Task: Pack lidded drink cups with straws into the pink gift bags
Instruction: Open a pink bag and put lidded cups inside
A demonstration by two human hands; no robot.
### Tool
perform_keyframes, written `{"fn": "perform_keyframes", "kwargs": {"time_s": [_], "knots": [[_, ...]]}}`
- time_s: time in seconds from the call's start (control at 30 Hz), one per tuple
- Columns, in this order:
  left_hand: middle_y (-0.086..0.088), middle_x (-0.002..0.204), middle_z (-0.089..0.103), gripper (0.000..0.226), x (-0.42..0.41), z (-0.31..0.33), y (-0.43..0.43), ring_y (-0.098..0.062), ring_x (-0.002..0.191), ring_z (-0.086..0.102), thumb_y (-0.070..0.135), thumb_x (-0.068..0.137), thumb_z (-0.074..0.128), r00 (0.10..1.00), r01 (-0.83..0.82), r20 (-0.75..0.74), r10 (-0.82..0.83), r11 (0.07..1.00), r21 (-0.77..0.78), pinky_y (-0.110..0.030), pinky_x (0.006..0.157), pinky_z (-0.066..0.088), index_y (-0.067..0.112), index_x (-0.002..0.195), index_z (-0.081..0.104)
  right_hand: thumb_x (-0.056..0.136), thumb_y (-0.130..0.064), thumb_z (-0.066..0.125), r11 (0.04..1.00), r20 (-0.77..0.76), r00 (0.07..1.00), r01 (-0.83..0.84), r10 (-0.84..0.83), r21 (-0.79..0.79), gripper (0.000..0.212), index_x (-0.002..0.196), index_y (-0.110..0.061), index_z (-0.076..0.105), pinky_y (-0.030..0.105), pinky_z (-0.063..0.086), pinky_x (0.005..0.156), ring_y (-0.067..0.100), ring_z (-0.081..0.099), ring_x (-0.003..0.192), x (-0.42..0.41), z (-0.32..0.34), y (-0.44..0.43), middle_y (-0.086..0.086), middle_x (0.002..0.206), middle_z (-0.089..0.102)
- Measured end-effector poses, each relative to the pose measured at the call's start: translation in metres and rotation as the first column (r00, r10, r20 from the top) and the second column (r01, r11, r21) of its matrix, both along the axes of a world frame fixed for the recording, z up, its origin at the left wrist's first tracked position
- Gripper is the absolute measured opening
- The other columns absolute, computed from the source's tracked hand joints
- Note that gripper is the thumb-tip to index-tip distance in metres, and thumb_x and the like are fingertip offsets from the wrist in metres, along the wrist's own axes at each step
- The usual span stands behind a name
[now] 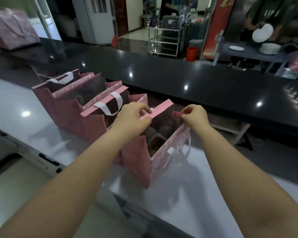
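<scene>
Both hands hold the mouth of the nearest bag (138,162) open. The left hand (133,117) is closed in a pinch on the far rim (159,109), a folded pink strip that runs up and away from its fingers. The right hand (194,115) is closed in a pinch on the near rim (176,114), at the bag's upper right corner. Between the two hands the mouth gapes wide and dark; rounded shapes sit low inside, too dim to name. A white handle (179,152) hangs down the outer face below the right wrist.

Left of the left hand a row of bags (70,107) stands open and upright, side by side and touching, the nearest one pressed against the held bag. One has its white handle loop (110,103) just beside the left knuckles.

The bags stand on a pale worktop (21,114), bare to the left of the row and below the right forearm. Beyond both hands runs a dark glossy counter (196,78), its edge close behind the bags.
</scene>
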State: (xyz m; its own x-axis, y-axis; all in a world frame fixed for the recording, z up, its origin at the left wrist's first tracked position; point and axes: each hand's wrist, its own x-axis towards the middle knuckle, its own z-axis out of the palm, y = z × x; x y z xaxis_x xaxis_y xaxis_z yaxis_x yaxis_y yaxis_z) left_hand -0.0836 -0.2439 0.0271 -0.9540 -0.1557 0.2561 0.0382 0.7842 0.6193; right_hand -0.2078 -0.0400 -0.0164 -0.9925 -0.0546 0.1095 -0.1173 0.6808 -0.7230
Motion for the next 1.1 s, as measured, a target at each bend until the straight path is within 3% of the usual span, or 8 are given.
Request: {"fn": "perform_keyframes", "kwargs": {"time_s": [0.2,0.37,0.5,0.57,0.63,0.77,0.97,1.1], "knots": [[0.005,0.107,0.064,0.016,0.027,-0.016,0.004,-0.019,0.108,0.056,0.028,0.083,0.069,0.998,0.007,-0.068,-0.008,1.000,-0.005,-0.044,0.094,0.047,0.026,0.098,0.071,0.083,-0.015,0.062,0.980,-0.063,0.981,0.176,-0.183,-0.092,0.007,0.081,-0.021,0.066,0.033,0.052,0.068,0.014,0.060,0.078,0.033,-0.004,0.026,-0.005,0.081,0.063],[0.017,0.105,0.057,0.022,0.047,-0.041,0.009,-0.014,0.103,0.053,0.032,0.086,0.069,0.984,0.005,-0.177,0.027,0.984,0.178,-0.046,0.097,0.046,0.030,0.108,0.067,0.087,-0.018,0.058,0.897,-0.096,0.904,0.392,-0.417,-0.204,0.004,0.084,-0.016,0.060,0.027,0.038,0.057,0.007,0.050,0.067,0.076,-0.014,0.054,-0.011,0.074,0.054],[0.021,0.119,0.054,0.047,0.066,-0.068,0.014,-0.001,0.109,0.055,0.052,0.079,0.074,0.994,0.034,-0.109,0.017,0.891,0.452,-0.020,0.086,0.051,0.050,0.123,0.056,0.087,-0.012,0.055,0.835,-0.058,0.857,0.480,-0.512,-0.269,0.006,0.085,-0.014,0.060,0.030,0.041,0.065,0.016,0.053,0.074,0.108,-0.026,0.072,-0.008,0.075,0.055],[0.022,0.120,0.058,0.056,0.075,-0.081,0.017,0.000,0.107,0.059,0.064,0.069,0.075,0.997,0.064,-0.069,-0.028,0.792,0.608,-0.013,0.078,0.053,0.054,0.120,0.056,0.089,-0.017,0.059,0.825,-0.047,0.876,0.431,-0.479,-0.366,0.006,0.084,-0.016,0.061,0.029,0.045,0.067,0.012,0.056,0.074,0.124,-0.032,0.077,-0.007,0.078,0.060],[0.015,0.118,0.064,0.059,0.083,-0.095,0.019,-0.005,0.108,0.062,0.067,0.065,0.076,0.995,0.102,-0.088,-0.056,0.702,0.705,-0.022,0.085,0.055,0.044,0.117,0.062,0.091,-0.026,0.062,0.812,-0.040,0.910,0.347,-0.413,-0.469,0.010,0.085,-0.019,0.065,0.023,0.046,0.067,0.006,0.059,0.075,0.139,-0.039,0.082,-0.004,0.084,0.065],[0.011,0.106,0.070,0.061,0.097,-0.116,0.019,-0.012,0.102,0.065,0.075,0.067,0.068,0.979,0.199,-0.182,-0.093,0.629,0.751,-0.026,0.085,0.055,0.032,0.111,0.065,0.092,-0.039,0.063,0.682,0.045,0.977,0.177,-0.206,-0.710,0.025,0.101,-0.017,0.070,0.024,0.054,0.076,0.009,0.067,0.094,0.171,-0.057,0.091,-0.001,0.105,0.073],[0.006,0.093,0.076,0.026,0.109,-0.148,0.019,-0.012,0.088,0.071,0.018,0.073,0.082,0.993,0.063,-0.108,0.039,0.602,0.796,-0.031,0.085,0.058,0.031,0.094,0.074,0.090,-0.009,0.066,0.650,0.059,0.961,0.228,-0.271,-0.725,0.019,0.096,-0.027,0.071,0.019,0.055,0.074,0.009,0.069,0.094,0.209,-0.091,0.091,-0.007,0.099,0.074],[0.006,0.093,0.076,0.025,0.110,-0.164,0.011,-0.013,0.093,0.071,0.008,0.082,0.076,0.999,-0.041,0.031,0.028,0.597,0.801,-0.043,0.092,0.056,0.030,0.093,0.074,0.089,-0.005,0.067,0.601,0.113,0.908,0.356,-0.404,-0.716,0.024,0.094,-0.028,0.071,0.020,0.057,0.076,0.008,0.069,0.093,0.226,-0.107,0.084,-0.009,0.097,0.075]]}}
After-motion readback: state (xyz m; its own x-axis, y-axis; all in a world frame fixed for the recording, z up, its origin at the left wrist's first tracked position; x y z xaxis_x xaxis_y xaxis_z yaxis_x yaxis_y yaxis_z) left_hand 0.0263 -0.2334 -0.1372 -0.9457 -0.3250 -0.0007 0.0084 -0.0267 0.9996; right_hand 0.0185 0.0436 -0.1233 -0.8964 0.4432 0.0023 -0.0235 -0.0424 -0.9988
